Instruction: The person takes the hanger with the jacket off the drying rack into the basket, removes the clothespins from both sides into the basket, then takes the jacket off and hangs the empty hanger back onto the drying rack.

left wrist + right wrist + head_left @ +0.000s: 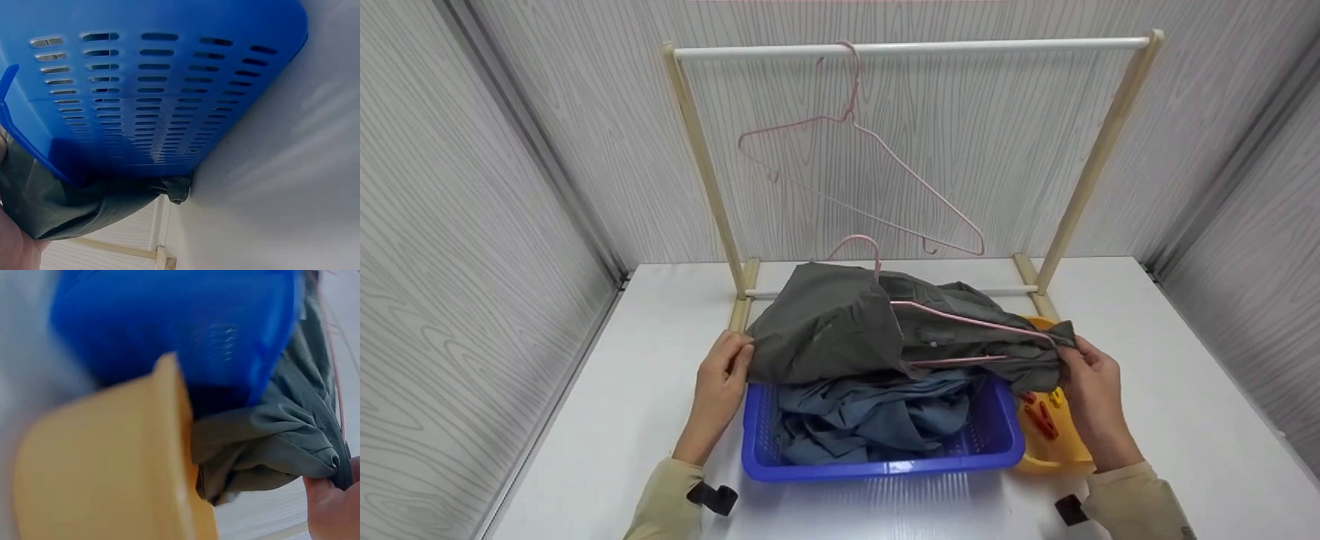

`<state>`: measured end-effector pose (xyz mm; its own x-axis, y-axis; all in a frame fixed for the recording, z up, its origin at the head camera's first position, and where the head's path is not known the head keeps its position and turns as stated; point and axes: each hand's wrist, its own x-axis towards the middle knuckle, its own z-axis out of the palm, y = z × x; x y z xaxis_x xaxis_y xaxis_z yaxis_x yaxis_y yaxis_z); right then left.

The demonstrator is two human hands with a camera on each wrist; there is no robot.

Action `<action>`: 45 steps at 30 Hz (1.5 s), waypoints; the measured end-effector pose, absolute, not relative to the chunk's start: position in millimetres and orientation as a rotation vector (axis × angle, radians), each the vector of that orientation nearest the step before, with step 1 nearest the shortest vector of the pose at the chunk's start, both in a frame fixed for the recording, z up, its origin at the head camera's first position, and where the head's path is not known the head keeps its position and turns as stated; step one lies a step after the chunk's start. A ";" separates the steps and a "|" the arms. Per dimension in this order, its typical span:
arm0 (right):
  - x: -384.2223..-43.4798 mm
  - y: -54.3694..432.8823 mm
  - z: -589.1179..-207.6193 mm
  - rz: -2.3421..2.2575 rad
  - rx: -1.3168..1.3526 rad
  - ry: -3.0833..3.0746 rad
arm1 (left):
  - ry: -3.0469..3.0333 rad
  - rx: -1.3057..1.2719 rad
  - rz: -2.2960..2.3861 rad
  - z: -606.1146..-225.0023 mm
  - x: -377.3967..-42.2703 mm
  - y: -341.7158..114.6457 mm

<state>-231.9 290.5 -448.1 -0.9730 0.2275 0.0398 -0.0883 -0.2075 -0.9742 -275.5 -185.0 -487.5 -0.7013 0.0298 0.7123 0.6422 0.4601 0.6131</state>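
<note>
A dark grey-green shirt (825, 330) spreads over the back of a blue basket (885, 471), with a pink hanger (960, 313) partly inside it. The hanger's hook rises above the cloth, and its right arm shows bare across the opening. My left hand (726, 375) pinches the shirt's left edge beside the basket. On the other side my right hand (1095, 386) grips bunched cloth around the hanger's right end. The right wrist view shows the gathered shirt (270, 444) held between thumb and fingers. Dark blue cloth (877, 420) lies crumpled inside the basket.
A white rail (997, 45) on wooden posts stands behind the basket, and a second pink hanger (919, 176) hangs from it. Right of the basket, partly under the shirt, a yellow container (1057, 466) holds red and yellow clothespins (1041, 421). Panelled walls enclose the table.
</note>
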 end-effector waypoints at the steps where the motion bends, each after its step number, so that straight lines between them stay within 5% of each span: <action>1: -231.4 292.3 -446.9 2.442 -0.148 -1.708 | -2.072 -0.570 -1.254 -488.7 -276.0 -185.8; 7: -234.9 292.2 -451.2 2.775 -0.193 -1.369 | -2.108 -0.573 -1.294 -495.5 -279.7 -192.5; 17: -236.0 267.9 -462.9 1.816 -0.150 -2.173 | -2.119 -0.511 -1.455 -464.5 -264.5 -184.8; 36: -197.9 205.6 -472.0 0.956 0.817 -2.679 | -2.127 -0.358 -1.438 -486.1 -281.1 -171.4; 45: -193.0 191.2 -476.5 0.537 1.021 -2.982 | -2.178 -0.373 -1.366 -485.5 -281.3 -166.1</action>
<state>-193.0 191.2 -476.5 -0.7948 -0.6043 0.0551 -0.5856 0.7400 -0.3310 -281.3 -166.1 -485.5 -0.8174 -0.0491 0.5739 0.4954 0.4485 0.7439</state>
